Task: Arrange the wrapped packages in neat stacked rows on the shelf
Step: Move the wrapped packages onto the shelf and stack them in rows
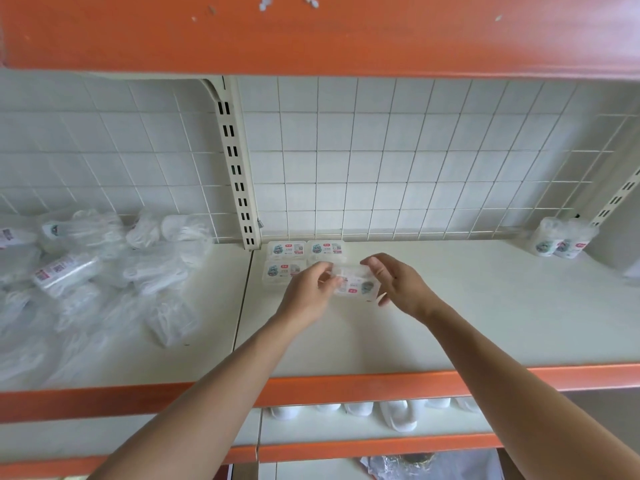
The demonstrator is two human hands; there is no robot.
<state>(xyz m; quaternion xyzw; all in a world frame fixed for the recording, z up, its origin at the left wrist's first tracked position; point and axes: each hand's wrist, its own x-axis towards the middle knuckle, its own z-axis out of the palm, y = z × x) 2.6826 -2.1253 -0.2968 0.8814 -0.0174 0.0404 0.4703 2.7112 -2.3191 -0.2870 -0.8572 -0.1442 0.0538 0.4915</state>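
A clear wrapped package [355, 284] with a printed label is held between both hands just above the white shelf [450, 306]. My left hand [308, 292] pinches its left end and my right hand [398, 282] holds its right end. Behind it, three similar packages lie flat against the wire back: two in the rear row [286, 249] [325, 248] and one in front at the left [282, 271]. The spot in front at the right is partly hidden by the held package.
A loose heap of clear wrapped packages [104, 268] covers the left shelf bay. Two round tubs [561, 242] stand at the far right by the wire grid. An orange shelf edge [381, 386] runs along the front, with white items on the shelf below.
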